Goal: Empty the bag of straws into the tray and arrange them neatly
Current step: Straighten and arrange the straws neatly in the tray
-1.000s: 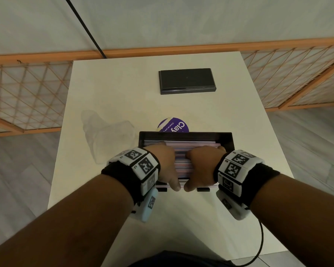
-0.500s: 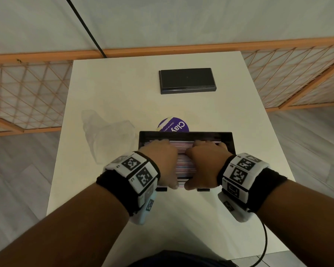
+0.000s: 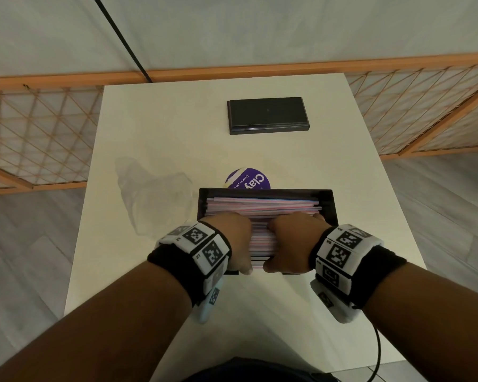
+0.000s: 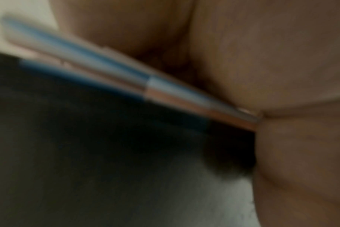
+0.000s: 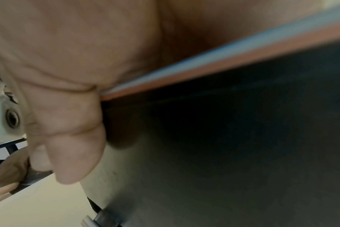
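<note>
A black tray [image 3: 332, 205] holds a flat stack of pink, blue and white straws [image 3: 262, 206] lying left to right. My left hand [image 3: 232, 230] and right hand [image 3: 293, 232] lie palm down on the near half of the stack, side by side, thumbs hanging over the tray's near wall. The fingertips are hidden behind the knuckles. In the left wrist view the palm [image 4: 262, 61] presses on the straws [image 4: 107, 73] above the dark tray wall [image 4: 87, 130]. In the right wrist view the thumb [image 5: 68, 138] hangs beside the tray wall [image 5: 243, 122], under the straws [image 5: 223, 56].
The empty clear plastic bag [image 3: 155, 194] lies crumpled left of the tray. A purple round label [image 3: 250, 180] peeks out behind the tray. A flat black box [image 3: 268, 115] sits farther back on the white table [image 3: 149, 119]. Wooden lattice rails flank the table.
Both hands slid forward over the straws half a second ago and have now drawn back toward the near wall. The straws at the far side lie more even.
</note>
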A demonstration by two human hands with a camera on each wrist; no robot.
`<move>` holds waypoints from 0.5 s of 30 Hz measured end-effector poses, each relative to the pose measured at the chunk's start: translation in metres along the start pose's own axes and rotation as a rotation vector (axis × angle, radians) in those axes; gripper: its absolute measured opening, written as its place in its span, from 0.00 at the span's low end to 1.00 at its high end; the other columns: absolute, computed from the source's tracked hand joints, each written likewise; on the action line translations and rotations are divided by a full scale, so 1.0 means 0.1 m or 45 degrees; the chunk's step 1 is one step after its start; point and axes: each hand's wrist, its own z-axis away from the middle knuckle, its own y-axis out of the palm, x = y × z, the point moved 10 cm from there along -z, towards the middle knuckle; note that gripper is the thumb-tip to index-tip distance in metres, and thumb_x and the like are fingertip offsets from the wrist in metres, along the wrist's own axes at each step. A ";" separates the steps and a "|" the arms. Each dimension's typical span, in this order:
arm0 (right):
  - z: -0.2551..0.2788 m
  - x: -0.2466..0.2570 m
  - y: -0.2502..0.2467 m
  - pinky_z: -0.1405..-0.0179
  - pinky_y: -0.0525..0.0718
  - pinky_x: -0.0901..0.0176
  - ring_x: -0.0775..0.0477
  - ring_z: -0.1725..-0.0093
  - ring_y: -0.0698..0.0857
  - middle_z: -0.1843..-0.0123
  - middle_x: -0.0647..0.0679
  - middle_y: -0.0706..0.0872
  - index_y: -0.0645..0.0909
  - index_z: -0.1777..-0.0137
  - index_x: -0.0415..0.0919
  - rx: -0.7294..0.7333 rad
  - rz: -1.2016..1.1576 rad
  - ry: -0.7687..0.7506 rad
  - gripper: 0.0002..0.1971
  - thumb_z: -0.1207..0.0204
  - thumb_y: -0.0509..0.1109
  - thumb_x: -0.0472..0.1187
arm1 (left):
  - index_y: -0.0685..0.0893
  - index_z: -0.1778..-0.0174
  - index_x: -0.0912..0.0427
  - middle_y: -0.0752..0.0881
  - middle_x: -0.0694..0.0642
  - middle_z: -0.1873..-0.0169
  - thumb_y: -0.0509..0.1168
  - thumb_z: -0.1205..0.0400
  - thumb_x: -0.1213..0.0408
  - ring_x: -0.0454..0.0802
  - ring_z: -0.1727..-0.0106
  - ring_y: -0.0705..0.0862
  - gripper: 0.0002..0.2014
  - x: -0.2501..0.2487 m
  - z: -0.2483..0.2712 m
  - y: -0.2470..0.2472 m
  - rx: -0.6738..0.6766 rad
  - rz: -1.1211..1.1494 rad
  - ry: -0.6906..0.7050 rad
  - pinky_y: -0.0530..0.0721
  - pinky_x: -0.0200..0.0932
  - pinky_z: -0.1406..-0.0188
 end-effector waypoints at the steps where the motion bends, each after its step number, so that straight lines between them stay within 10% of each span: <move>1: 0.03 0.01 -0.03 0.43 0.80 0.49 0.45 0.51 0.85 0.55 0.55 0.86 0.81 0.50 0.52 -0.023 0.002 -0.011 0.22 0.38 0.74 0.64 | 0.82 0.38 0.53 0.85 0.52 0.44 0.78 0.27 0.47 0.53 0.43 0.86 0.25 0.00 0.02 -0.02 -0.021 -0.017 0.008 0.88 0.53 0.41; 7: 0.26 -0.04 -0.30 0.35 0.74 0.44 0.46 0.41 0.82 0.44 0.56 0.82 0.77 0.42 0.55 -0.187 0.022 -0.062 0.26 0.36 0.72 0.66 | 0.71 0.28 0.49 0.77 0.48 0.37 0.76 0.26 0.47 0.49 0.36 0.78 0.33 -0.05 0.31 -0.34 -0.434 0.028 0.140 0.82 0.50 0.36; 15: 0.19 -0.08 -0.12 0.44 0.77 0.50 0.47 0.49 0.83 0.54 0.56 0.80 0.78 0.51 0.53 -0.092 -0.012 -0.031 0.20 0.35 0.71 0.65 | 0.79 0.32 0.50 0.81 0.49 0.37 0.77 0.28 0.46 0.52 0.36 0.82 0.30 0.06 0.07 -0.05 -0.245 0.073 0.059 0.84 0.55 0.34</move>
